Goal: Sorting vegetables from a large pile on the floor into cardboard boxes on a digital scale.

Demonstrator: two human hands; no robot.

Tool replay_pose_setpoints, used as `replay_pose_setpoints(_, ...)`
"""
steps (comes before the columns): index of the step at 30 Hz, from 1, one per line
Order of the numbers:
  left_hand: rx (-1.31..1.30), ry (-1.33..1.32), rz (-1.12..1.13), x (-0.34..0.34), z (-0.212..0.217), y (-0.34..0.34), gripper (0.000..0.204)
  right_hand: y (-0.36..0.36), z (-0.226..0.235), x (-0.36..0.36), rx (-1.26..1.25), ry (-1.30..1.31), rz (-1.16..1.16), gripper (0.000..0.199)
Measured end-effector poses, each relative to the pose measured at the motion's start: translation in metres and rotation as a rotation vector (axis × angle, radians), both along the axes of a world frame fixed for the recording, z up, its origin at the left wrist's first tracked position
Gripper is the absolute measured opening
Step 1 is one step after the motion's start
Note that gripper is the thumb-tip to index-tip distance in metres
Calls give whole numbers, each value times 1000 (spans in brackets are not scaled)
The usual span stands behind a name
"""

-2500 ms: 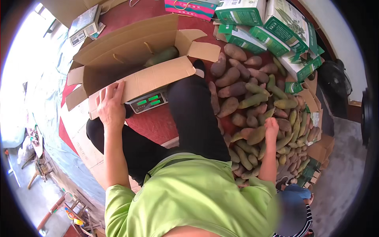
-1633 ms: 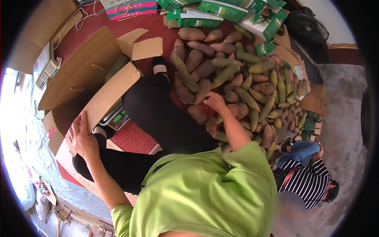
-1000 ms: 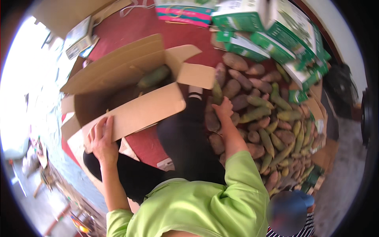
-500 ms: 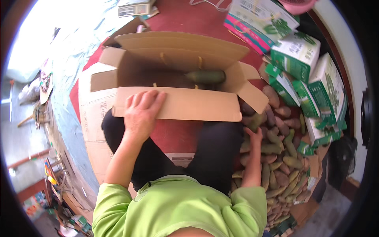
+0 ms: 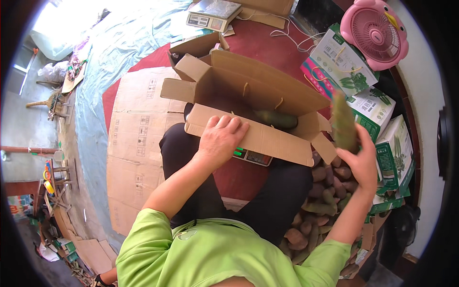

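Note:
An open cardboard box (image 5: 267,105) stands tilted in front of my knees, flaps folded out. My left hand (image 5: 221,139) lies over its near flap, fingers curled on the edge. Inside the box, near its right end, is a dark green, cucumber-like vegetable (image 5: 278,119). To the right of the box, my right hand (image 5: 359,155) grips a long green vegetable (image 5: 343,124) from below; motion blur hides its exact kind. Under that arm lies a heap of reddish-brown tubers and green vegetables (image 5: 330,189). A digital scale (image 5: 253,156) shows partly below the box.
Printed white-and-green cartons (image 5: 373,107) crowd the right side, with a pink fan (image 5: 373,32) behind them. Another scale (image 5: 213,16) and a smaller open box (image 5: 196,48) stand at the back. Flattened cardboard (image 5: 138,143) and blue sheeting (image 5: 95,119) cover the left.
My right hand has risen from the heap with a long green vegetable in it. The view has shifted, while my left hand stays on the flap.

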State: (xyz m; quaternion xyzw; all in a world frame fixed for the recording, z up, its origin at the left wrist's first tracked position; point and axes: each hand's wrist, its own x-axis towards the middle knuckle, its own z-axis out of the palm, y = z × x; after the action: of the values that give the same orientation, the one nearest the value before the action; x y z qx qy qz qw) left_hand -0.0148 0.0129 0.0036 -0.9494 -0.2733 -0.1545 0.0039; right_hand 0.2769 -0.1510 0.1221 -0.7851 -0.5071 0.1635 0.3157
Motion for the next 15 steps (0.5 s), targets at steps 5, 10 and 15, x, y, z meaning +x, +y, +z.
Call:
replay_pose_setpoints(5, -15, -31, -21, 1, -1, 0, 39, 100, -33, -24, -242, -19, 311, 68)
replay_pose_setpoints(10, 2, -10, -80, 5, -5, -3, 39, 167, -91, -39, -536, 14, 436, 65)
replay_pose_setpoints(15, 58, 120, -81, 4, -7, 0, 44, 200, -155, -62, -537, -27, 611, 82)
